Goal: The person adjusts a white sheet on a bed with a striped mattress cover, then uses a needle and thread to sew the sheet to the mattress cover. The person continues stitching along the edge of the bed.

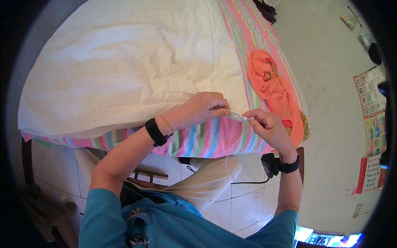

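Observation:
My left hand (206,108) pinches the folded edge of a white cloth (149,59) near its right front corner. Close by on the right, my right hand (268,125) has thumb and fingertips closed on the bunched tip of that corner. A thin white thread (227,161) hangs from near my right fingers towards my lap. Whether a needle is between the fingertips cannot be told. The white cloth lies spread over a striped pink bed cover (201,139), and its front edge is partly raised by my left hand.
An orange scarf (280,93) lies crumpled on the cover at the right. Dark items (265,11) rest at the far right edge. A pale wall (322,108) with calendar sheets (370,173) stands on the right. A wooden chair part (149,178) shows beside my legs.

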`<move>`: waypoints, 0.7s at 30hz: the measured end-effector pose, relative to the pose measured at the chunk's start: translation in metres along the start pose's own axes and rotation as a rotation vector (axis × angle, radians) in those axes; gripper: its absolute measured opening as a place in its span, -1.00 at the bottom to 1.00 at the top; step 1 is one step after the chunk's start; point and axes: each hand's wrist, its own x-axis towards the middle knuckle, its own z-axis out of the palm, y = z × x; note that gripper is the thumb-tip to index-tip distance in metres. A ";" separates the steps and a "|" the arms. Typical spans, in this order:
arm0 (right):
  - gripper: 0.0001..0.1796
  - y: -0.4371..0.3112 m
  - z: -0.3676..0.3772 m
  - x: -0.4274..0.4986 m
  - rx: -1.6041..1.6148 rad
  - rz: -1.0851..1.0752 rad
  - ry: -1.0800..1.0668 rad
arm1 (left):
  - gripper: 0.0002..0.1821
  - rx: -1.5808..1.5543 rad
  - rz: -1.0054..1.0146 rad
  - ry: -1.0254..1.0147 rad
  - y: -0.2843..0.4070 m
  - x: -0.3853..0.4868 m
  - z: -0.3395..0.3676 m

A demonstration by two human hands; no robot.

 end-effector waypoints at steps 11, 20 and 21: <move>-0.79 0.001 0.042 0.009 -0.321 -0.146 0.293 | -0.78 0.117 0.071 0.116 0.008 0.002 0.015; -0.76 0.001 0.025 0.005 -0.181 -0.120 0.196 | -0.83 0.036 0.052 0.131 0.011 -0.006 0.008; -0.76 0.002 0.022 0.003 -0.142 -0.092 0.161 | -0.83 0.032 0.030 0.133 0.011 -0.006 0.007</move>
